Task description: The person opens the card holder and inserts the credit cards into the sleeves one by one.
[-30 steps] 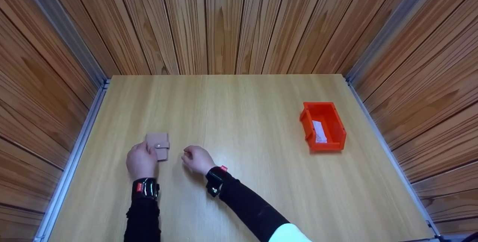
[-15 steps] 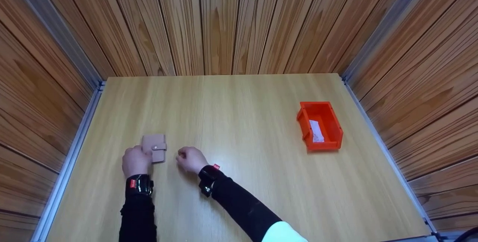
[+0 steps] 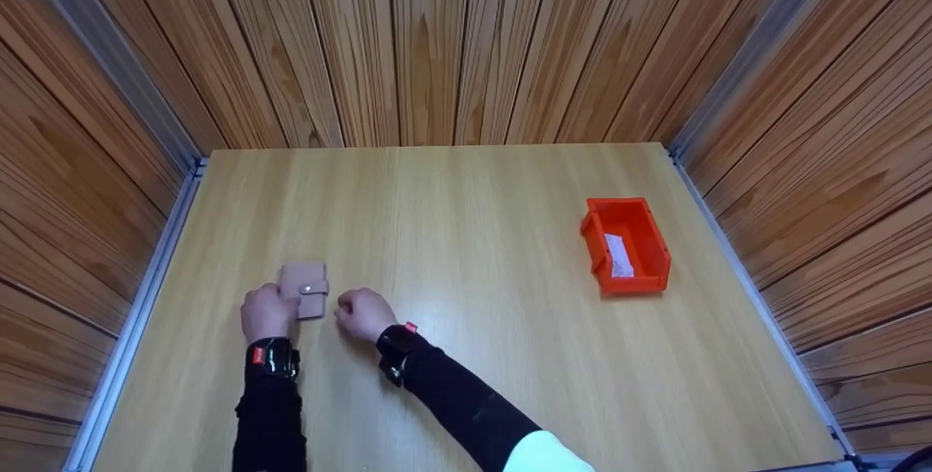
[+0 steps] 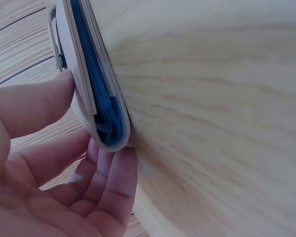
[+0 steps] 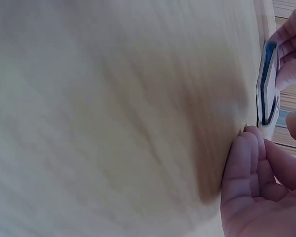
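Note:
A small pale pink wallet with a snap strap lies on the table toward the left. My left hand holds it at its left edge. In the left wrist view the thumb presses on the cover of the wallet, and the fingers lie at its rounded spine; blue material shows inside. My right hand rests on the table just right of the wallet, apart from it. In the right wrist view the right hand has loosely curled fingers, with nothing between them and the thumb.
An orange-red open bin stands at the right of the wooden table, with a white piece of paper or label in it. Wood-panelled walls enclose the table at the back and both sides.
My right hand has slid a little left, closer to the wallet. The left hand stays at the wallet's left edge. The head view has shifted slightly.

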A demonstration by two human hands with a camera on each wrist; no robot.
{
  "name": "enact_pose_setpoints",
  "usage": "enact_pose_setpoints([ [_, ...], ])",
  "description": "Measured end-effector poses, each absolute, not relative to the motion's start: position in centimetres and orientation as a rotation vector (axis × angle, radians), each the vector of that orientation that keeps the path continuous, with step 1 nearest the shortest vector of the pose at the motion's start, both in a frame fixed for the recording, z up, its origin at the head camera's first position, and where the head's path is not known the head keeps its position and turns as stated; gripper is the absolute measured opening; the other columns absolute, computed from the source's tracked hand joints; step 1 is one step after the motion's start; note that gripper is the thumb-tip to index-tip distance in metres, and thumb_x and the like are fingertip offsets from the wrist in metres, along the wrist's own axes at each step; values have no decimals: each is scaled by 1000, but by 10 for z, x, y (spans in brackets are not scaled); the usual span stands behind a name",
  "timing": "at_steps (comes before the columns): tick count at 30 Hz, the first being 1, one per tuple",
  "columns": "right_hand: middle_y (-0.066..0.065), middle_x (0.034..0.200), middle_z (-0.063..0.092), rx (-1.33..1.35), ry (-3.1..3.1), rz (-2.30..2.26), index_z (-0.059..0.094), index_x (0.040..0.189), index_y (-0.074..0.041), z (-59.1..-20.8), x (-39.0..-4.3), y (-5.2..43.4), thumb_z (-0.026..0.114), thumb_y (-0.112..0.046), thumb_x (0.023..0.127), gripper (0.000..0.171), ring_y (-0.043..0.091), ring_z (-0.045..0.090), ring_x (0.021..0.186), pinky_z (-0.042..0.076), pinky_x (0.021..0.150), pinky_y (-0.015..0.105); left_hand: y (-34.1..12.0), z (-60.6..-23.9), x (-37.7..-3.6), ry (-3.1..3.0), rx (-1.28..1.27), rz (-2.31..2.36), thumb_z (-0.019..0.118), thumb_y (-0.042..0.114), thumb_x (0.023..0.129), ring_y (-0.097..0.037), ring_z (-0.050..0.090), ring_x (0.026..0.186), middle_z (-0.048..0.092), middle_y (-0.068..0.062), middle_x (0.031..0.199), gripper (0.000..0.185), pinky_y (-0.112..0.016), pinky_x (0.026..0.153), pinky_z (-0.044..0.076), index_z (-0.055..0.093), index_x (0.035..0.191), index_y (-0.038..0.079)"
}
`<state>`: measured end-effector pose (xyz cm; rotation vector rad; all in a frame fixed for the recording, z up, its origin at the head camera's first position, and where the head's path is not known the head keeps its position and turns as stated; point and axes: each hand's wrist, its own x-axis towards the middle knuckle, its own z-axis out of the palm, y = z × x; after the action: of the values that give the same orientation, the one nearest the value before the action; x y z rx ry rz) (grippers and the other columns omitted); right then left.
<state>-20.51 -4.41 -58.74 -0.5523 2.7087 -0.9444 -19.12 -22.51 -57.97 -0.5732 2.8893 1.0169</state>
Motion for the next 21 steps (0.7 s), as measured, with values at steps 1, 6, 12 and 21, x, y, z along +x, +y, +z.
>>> enact_pose_setpoints([
  [1,1,95,69,-564,2727,-921,74,106,-7,-588,-204,-45,64,-18,94,19,13,62,90,47,83,22,-225,-580,-191,2883,-571,1025,65,11,88,-46,62,91,65,-33,102,30,-53,73,47,64,104,-14],
  [6,0,85,65,-624,2794,-842,73,94,-8,-589,-201,-52,64,-20,92,15,13,59,82,45,74,22,-226,-581,-191,2888,-562,1043,66,12,87,-46,63,90,65,-33,103,31,-53,72,48,64,103,-14],
  [12,-2,74,54,-583,2800,-832,66,82,-9,-585,-203,-56,63,-20,92,15,13,52,73,42,67,24,-226,-580,-192,2869,-567,1062,66,12,86,-44,63,88,66,-32,102,30,-52,72,47,65,103,-14],
  [21,0,65,47,-665,2752,-914,48,67,-9,-584,-206,-60,61,-10,93,29,15,49,65,40,61,24,-226,-579,-192,2865,-589,1058,66,12,85,-42,63,87,66,-30,102,29,-51,70,46,65,101,-12],
])
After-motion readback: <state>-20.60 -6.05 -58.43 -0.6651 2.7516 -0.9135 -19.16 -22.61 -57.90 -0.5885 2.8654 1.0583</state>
